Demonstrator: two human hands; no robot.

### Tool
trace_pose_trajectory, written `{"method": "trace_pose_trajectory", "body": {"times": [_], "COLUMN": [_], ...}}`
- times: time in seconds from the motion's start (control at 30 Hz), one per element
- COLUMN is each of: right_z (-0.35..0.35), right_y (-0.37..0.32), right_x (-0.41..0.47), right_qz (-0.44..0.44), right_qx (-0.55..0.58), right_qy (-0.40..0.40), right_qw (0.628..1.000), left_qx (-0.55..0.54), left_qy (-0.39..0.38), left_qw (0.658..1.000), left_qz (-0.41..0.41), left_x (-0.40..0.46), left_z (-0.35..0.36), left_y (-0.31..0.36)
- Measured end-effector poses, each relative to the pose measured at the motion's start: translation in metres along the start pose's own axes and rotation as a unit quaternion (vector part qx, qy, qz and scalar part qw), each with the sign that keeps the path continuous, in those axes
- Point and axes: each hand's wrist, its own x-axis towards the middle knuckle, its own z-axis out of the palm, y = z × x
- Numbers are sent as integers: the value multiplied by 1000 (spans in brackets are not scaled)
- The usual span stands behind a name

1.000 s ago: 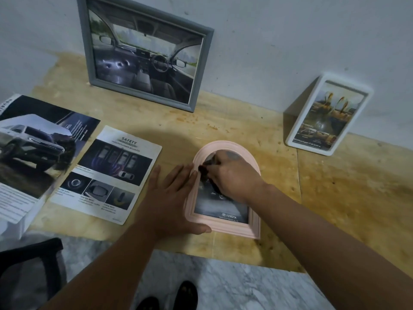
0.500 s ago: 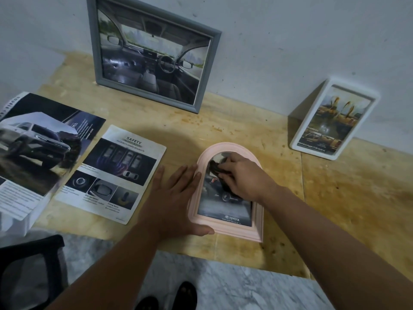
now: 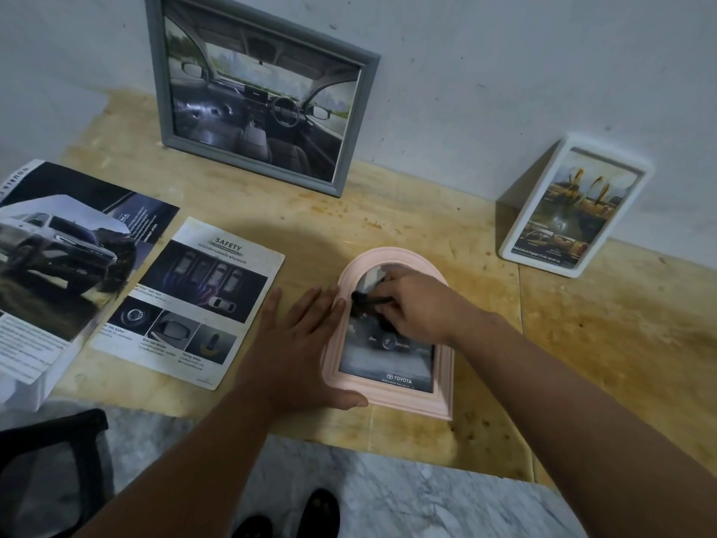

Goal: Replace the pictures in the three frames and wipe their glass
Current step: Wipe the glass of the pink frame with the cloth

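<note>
A pink arched frame [image 3: 442,386] lies flat on the wooden table [image 3: 601,343], holding a dark car picture. My right hand [image 3: 415,304] grips a small black cloth [image 3: 366,300] and presses it on the upper part of the glass. My left hand [image 3: 302,343] lies flat with straight fingers against the frame's left edge, thumb at its lower corner. A grey frame [image 3: 256,91] with a car-interior picture leans on the wall at the back. A white frame [image 3: 574,211] with a yellowish picture leans on the wall at the right.
A safety leaflet [image 3: 190,300] lies left of my left hand. A car brochure [image 3: 58,266] rests on a white box at the far left. A black chair part [image 3: 50,471] shows at the lower left, above a marble floor.
My right hand has kept rubbing the cloth over the upper glass, shifting slightly sideways. My left hand has stayed on the frame's edge. The camera has moved a little.
</note>
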Motion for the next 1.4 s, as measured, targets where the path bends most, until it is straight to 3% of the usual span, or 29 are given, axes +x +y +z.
{"method": "trace_pose_trajectory", "body": {"times": [0.13,0.27,0.43,0.5,0.7,0.83,0.97,1.1,1.17,1.23,1.33,1.4], "right_z": [-2,20,17,5,-5,22,40,40,26,12,2,8], "right_y": [13,-14,-16,-11,19,-15,-33,-33,-24,-5,27,31], "right_x": [10,13,-6,-11,13,15,-16,-47,-50,-43,-26,-18], "right_qz": [154,140,36,33,206,152,76,32,60,121,216,242], "right_qx": [20,46,73,112,98,60,90,143,219,262,195,150], "right_qy": [115,115,-16,-72,139,122,96,-11,-48,5,150,178], "right_qw": [981,982,997,991,964,979,988,989,973,957,945,942], "left_qx": [3,5,6,4,4,3,6,0,-1,1,2,0], "left_qy": [-4,-4,5,7,-3,-10,-5,4,1,-4,-3,0], "left_qw": [1000,1000,1000,1000,1000,1000,1000,1000,1000,1000,1000,1000], "left_qz": [-4,-5,1,2,3,-5,-6,-1,-4,-7,-11,-12], "left_x": [-1,0,-1,-1,-1,0,0,0,0,0,1,1], "left_z": [-1,-2,-1,-1,-2,-3,-2,-1,-2,-3,-4,-4], "left_y": [0,1,1,1,0,1,1,0,1,1,2,2]}}
